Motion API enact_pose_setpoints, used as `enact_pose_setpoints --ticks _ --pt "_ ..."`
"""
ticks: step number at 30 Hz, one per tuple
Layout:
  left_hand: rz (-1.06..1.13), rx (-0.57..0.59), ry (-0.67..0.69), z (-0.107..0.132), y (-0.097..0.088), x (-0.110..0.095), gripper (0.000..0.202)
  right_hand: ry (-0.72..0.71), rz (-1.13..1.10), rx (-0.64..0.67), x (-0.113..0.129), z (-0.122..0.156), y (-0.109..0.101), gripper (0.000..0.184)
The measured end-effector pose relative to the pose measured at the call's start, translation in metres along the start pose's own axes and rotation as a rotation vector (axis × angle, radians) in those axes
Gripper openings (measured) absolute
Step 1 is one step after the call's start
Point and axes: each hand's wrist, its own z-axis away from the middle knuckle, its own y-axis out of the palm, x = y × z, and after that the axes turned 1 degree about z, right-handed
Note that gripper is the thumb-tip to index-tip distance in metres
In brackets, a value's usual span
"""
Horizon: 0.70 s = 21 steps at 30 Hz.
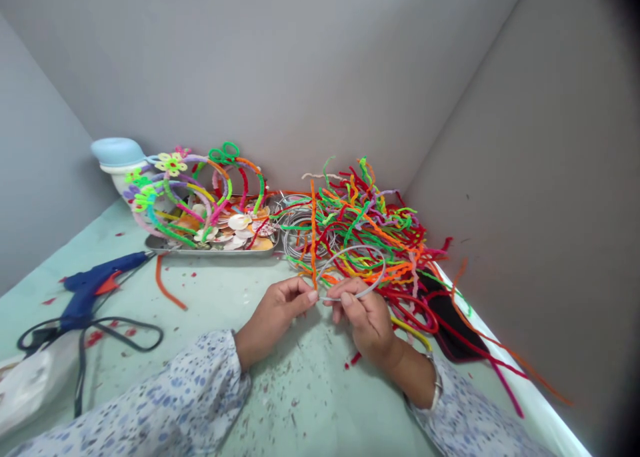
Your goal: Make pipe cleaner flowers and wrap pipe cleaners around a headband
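My left hand (277, 313) pinches the lower end of an orange pipe cleaner (313, 233), which stands upright above the fingertips. In my right hand (370, 320) is a thin pale grey wire hoop (383, 270), gripped between thumb and fingers. One part of the hoop reaches to my left fingertips, where it meets the pipe cleaner; whether the two are wound together is too small to tell. Just behind both hands lies a tangled heap of coloured pipe cleaners (360, 210), with a coil of silvery wire (295, 240) at its left side.
A metal tray (225, 251) holds shells, with flower-decorated hoops (173, 165) standing over it. Behind is a white container with a light blue top (117, 151). A blue glue gun (85, 293) and its cord lie left, near an orange piece (167, 287). A dark flat object (453, 323) lies right.
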Motion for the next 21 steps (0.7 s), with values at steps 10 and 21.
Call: enact_pose_setpoints --ticks 10,21 --pt "-0.072 0.004 -0.013 -0.0008 -0.0014 0.0017 0.022 -0.056 0.059 0.095 0.0049 -0.0013 -0.0023 0.021" --pt "-0.016 0.024 -0.049 -0.0014 0.0015 -0.0003 0.020 -0.096 0.074 0.182 0.0083 -0.0026 -0.0038 0.020"
